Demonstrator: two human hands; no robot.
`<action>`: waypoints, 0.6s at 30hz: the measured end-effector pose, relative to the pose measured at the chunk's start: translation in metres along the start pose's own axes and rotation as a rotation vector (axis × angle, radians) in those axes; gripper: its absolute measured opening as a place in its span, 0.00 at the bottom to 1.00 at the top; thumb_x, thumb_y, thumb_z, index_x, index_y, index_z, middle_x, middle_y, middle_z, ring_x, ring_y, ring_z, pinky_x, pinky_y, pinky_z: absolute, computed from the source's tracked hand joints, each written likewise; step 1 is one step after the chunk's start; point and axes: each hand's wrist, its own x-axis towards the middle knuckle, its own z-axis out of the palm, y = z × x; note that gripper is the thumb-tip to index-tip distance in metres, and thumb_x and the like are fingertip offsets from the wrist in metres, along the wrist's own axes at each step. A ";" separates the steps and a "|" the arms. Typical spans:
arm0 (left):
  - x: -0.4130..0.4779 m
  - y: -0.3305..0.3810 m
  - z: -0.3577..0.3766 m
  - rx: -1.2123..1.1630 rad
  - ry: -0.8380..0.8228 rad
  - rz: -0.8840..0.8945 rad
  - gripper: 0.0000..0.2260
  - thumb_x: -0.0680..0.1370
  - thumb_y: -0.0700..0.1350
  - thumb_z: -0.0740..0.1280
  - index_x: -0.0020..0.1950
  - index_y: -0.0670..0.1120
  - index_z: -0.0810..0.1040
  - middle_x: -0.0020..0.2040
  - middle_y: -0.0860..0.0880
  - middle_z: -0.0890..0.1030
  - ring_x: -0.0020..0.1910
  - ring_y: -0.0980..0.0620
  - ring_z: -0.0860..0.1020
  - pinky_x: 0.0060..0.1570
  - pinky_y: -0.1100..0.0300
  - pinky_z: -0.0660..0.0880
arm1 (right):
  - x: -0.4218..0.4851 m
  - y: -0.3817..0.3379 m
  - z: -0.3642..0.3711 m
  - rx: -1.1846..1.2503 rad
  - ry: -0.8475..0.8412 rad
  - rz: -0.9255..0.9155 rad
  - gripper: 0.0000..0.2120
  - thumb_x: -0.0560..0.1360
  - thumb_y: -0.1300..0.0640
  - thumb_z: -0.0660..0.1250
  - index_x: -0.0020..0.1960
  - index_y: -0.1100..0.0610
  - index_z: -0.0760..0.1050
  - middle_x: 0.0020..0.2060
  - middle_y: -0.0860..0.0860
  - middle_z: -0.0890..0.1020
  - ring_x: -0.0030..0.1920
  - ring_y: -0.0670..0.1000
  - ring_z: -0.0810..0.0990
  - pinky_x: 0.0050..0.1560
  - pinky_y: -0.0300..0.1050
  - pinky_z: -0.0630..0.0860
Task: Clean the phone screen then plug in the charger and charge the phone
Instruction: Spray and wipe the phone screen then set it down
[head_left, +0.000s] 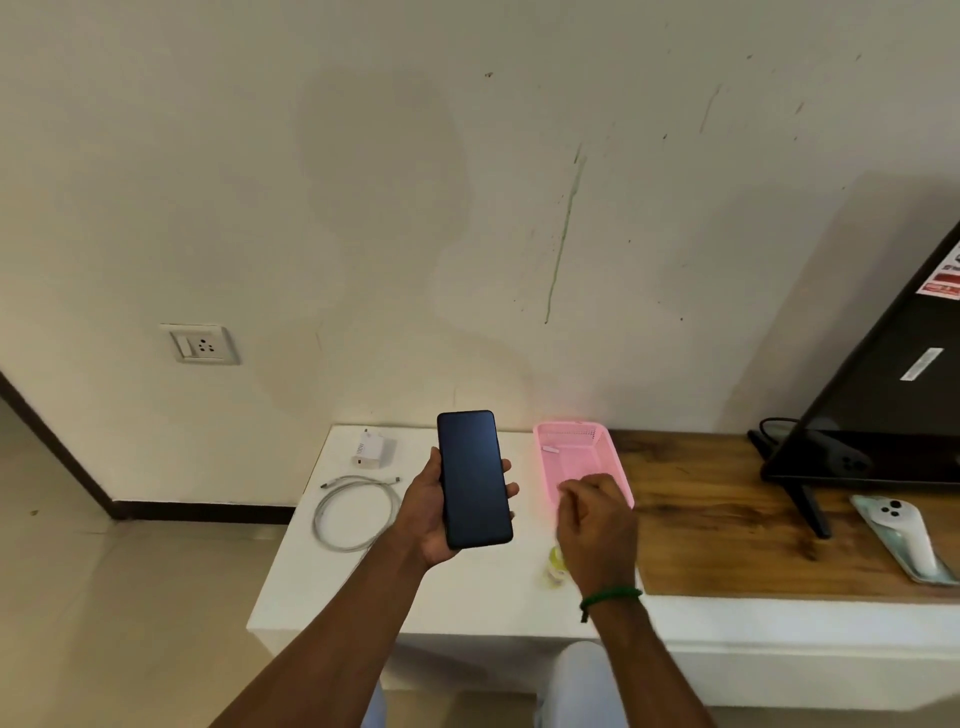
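My left hand (423, 512) grips a dark phone (474, 479), screen up and upright, above the white table (441, 597). My right hand (597, 525) hovers over the near end of a pink basket (576, 447), fingers loosely curled, holding nothing I can see. A white charger adapter (371, 448) lies at the table's back left. In front of it sits a coiled white cable (353, 512). A wall socket with a switch (200, 344) is on the wall to the left, above the floor.
A small yellowish bottle (555, 564) stands partly hidden under my right wrist. The wooden top (727, 525) to the right carries a black TV (883, 405) on a stand and another phone with a white device (906, 535) on it.
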 end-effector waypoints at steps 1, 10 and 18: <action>-0.001 0.000 -0.002 -0.001 0.007 0.004 0.31 0.80 0.65 0.51 0.64 0.44 0.79 0.62 0.42 0.80 0.54 0.38 0.80 0.53 0.42 0.77 | 0.007 0.011 -0.004 0.004 0.025 0.034 0.04 0.67 0.71 0.71 0.40 0.65 0.81 0.38 0.59 0.82 0.36 0.56 0.81 0.41 0.47 0.80; 0.002 -0.003 -0.012 0.029 0.103 0.019 0.29 0.80 0.64 0.52 0.63 0.45 0.80 0.57 0.43 0.81 0.51 0.41 0.81 0.52 0.48 0.78 | 0.012 0.118 0.014 -0.115 -0.132 0.432 0.06 0.71 0.63 0.69 0.37 0.63 0.80 0.31 0.58 0.81 0.33 0.55 0.77 0.35 0.43 0.76; 0.008 -0.012 -0.020 0.041 0.147 -0.013 0.27 0.81 0.62 0.53 0.62 0.44 0.80 0.55 0.42 0.81 0.50 0.40 0.81 0.49 0.49 0.78 | -0.032 0.159 0.060 -0.304 -0.437 0.528 0.07 0.72 0.62 0.68 0.46 0.64 0.80 0.44 0.63 0.80 0.46 0.61 0.79 0.43 0.48 0.72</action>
